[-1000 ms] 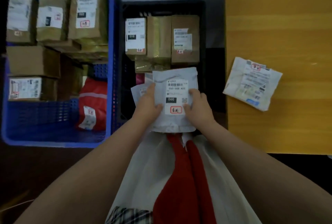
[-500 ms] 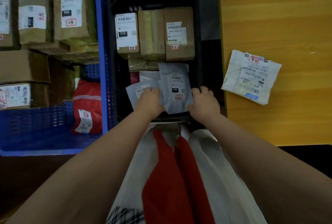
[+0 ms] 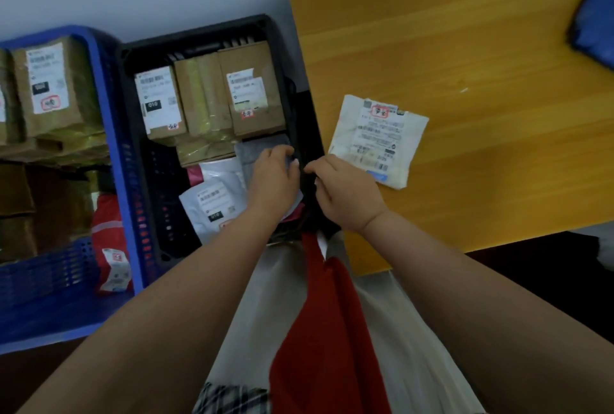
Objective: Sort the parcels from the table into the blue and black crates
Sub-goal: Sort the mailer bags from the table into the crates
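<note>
Your left hand point(image 3: 274, 177) presses a grey mailer point(image 3: 262, 151) into the black crate point(image 3: 199, 38), fingers curled over it, while your right hand point(image 3: 345, 191), loosely curled and empty, hovers near the white parcel point(image 3: 375, 138) just beyond it on the tabletop point(image 3: 465, 31), likely next.

Both forearms are bare, with no sleeves, watch or rings visible on the left hand point(image 3: 274, 177) or the right hand point(image 3: 345, 194). The person wears a white garment point(image 3: 265, 324) with a long red scarf or tie point(image 3: 319, 347) hanging down its front. At the lower edge, a piece of black-and-white checked cloth point(image 3: 232, 400) shows.
</note>
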`<state>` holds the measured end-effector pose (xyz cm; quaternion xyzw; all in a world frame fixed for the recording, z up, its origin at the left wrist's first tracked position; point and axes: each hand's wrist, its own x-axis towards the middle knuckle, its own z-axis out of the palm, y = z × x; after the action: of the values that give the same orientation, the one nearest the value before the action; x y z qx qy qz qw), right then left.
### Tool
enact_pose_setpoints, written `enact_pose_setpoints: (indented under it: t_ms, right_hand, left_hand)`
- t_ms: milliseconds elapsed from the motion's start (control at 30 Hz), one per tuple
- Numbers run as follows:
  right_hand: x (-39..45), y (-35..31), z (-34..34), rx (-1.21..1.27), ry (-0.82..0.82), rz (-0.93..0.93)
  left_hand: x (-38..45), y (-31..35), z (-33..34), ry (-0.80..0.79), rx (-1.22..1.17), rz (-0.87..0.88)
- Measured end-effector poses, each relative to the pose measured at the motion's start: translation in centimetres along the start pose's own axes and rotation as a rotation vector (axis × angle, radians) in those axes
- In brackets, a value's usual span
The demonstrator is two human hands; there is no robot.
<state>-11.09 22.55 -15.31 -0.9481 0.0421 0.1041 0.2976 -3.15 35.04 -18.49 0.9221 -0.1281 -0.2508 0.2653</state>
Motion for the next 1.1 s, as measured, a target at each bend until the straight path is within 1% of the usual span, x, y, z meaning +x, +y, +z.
enact_pose_setpoints:
  t_ms: [133, 267, 300, 400, 467, 500, 567, 633, 700, 767, 833, 900, 933, 967, 1000, 1033, 1067, 1100]
  right_hand:
    - [-1.3, 2.8, -2.2, 0.008, 0.115, 0.033]
    - [-2.5, 6.6, -3.6, -0.014, 0.262, 0.174]
    - [-2.6, 7.7, -3.7, -0.035, 0.274, 0.228]
    - [-3.0, 10.2, -3.3, -0.159, 0.215, 0.436]
    - [-3.2, 10.8, -3.2, -0.099, 0.222, 0.568]
    - [-3.2, 10.9, -3.2, -0.060, 0.222, 0.601]
    - [-3.2, 10.9, -3.1, -0.035, 0.214, 0.588]
    - [-3.0, 10.9, -3.1, -0.015, 0.230, 0.529]
    - [-2.7, 10.7, -3.2, 0.021, 0.245, 0.485]
    - [-2.5, 10.4, -3.4, 0.069, 0.254, 0.477]
    - [-2.1, 10.1, -3.6, 0.102, 0.258, 0.491]
    - [-1.5, 9.8, -4.1, 0.101, 0.256, 0.471]
    - [-1.1, 9.6, -4.4, 0.089, 0.245, 0.435]
    - [-0.5, 9.3, -4.8, 0.072, 0.229, 0.377]
    - [0.1, 8.9, -5.3, 0.061, 0.211, 0.306]
    - [0.8, 8.4, -5.7, 0.069, 0.185, 0.233]
    - [1.5, 7.7, -6.1, 0.112, 0.142, 0.167]
    - [2.2, 6.9, -6.4, 0.180, 0.076, 0.120]
  left_hand:
    - [0.6, 2.6, 1.3, 0.052, -0.024, 0.036]
    - [0.8, 5.0, 2.4, 0.111, -0.070, 0.072]
    - [0.9, 5.6, 2.7, 0.115, -0.087, 0.070]
    - [1.2, 7.0, 3.6, 0.077, -0.099, 0.033]
    - [1.4, 7.5, 4.2, 0.062, -0.095, -0.008]
    - [1.6, 7.5, 4.4, 0.064, -0.097, -0.031]
    - [1.9, 7.3, 4.6, 0.049, -0.098, -0.063]
    - [1.9, 7.1, 4.7, -0.004, -0.144, -0.086]
    - [1.5, 7.2, 4.6, -0.035, -0.237, -0.121]
    - [1.1, 7.3, 4.2, -0.018, -0.357, -0.145]
    - [1.2, 7.0, 3.0, -0.004, -0.473, -0.131]
    - [1.8, 6.6, 0.9, -0.067, -0.510, -0.078]
    - [2.2, 6.4, -0.4, -0.137, -0.492, -0.037]
    - [2.6, 6.2, -1.8, -0.219, -0.426, 0.023]
    - [3.0, 6.2, -3.1, -0.288, -0.310, 0.101]
    - [3.3, 6.3, -4.3, -0.326, -0.190, 0.177]
    - [3.7, 6.5, -5.4, -0.329, -0.100, 0.236]
    - [4.0, 6.6, -6.4, -0.312, -0.062, 0.274]
